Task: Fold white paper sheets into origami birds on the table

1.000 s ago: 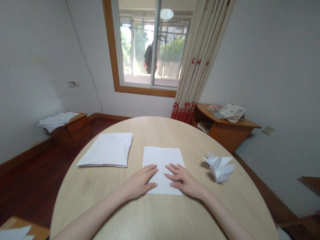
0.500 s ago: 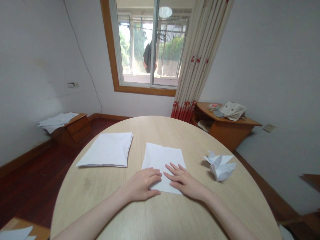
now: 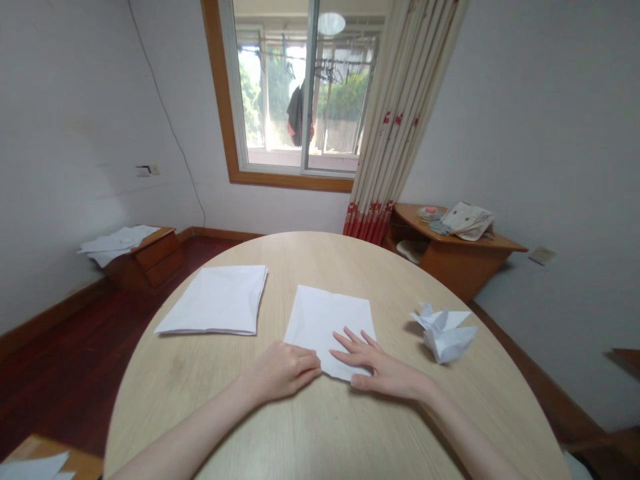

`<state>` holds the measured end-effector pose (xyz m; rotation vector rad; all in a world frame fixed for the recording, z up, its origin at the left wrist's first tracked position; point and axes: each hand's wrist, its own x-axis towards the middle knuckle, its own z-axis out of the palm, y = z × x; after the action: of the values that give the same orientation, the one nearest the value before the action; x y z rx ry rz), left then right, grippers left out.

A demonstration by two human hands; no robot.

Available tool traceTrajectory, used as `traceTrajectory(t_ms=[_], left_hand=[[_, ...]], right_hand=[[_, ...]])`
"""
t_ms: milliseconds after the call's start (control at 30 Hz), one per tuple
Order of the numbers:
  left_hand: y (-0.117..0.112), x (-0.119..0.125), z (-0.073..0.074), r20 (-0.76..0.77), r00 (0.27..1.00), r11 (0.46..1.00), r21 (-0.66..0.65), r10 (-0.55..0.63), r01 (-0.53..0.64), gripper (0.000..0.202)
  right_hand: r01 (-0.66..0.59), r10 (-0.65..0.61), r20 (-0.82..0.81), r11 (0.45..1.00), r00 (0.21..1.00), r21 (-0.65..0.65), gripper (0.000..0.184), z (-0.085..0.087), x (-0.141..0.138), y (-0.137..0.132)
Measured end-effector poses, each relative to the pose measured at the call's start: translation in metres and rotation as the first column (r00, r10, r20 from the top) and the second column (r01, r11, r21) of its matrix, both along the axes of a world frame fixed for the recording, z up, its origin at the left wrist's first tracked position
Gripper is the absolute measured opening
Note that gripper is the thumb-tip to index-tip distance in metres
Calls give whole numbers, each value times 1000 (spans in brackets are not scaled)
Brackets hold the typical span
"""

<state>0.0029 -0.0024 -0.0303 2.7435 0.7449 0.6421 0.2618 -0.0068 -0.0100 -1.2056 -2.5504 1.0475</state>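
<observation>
Your left hand (image 3: pixel 290 371) pinching sheet (image 3: pixel 327 317) near-left, right hand (image 3: pixel 373 367) resting spread near-right, well inside tabletop (image 3: pixel 320 433) far edge.

The left hand (image 3: pixel 289 371) pinches a white sheet (image 3: pixel 327 317) at its near edge, right hand (image 3: pixel 377 368) spread on top.

Far ahead of the left grip (image 3: pixel 290 370) is a wood-framed window (image 3: pixel 310 73), dark cloth (image 3: pixel 297 119) hanging beyond it. Ahead of the right grip (image 3: pixel 373 363) hangs a cream-and-red curtain (image 3: pixel 397 120); farther right, a corner desk (image 3: pixel 455 267). Well left of the left grip, a drawer cabinet (image 3: pixel 163 259).
</observation>
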Motion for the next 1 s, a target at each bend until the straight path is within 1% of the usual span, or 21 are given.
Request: traceTrajectory(t_ms=[267, 433, 600, 833, 1000], left_hand=[[1, 0, 4, -54, 997, 999, 9, 54, -53, 30], [0, 0, 5, -75, 995, 997, -9, 72, -73, 26], [0, -1, 5, -66, 995, 996, -39, 71, -74, 24], [1, -1, 4, -28, 996, 992, -90, 82, -84, 23], [1, -1, 5, -5, 994, 982, -155, 109, -108, 23]], right_hand=[[-72, 67, -43, 989, 997, -128, 74, 9, 7, 1], [-88, 92, 17, 983, 996, -163, 77, 16, 6, -3], [-82, 81, -11, 982, 997, -172, 73, 20, 6, -3], [-49, 42, -40, 981, 998, -187, 58, 21, 9, -2], [-27, -9, -171, 977, 985, -210, 52, 18, 16, 2]])
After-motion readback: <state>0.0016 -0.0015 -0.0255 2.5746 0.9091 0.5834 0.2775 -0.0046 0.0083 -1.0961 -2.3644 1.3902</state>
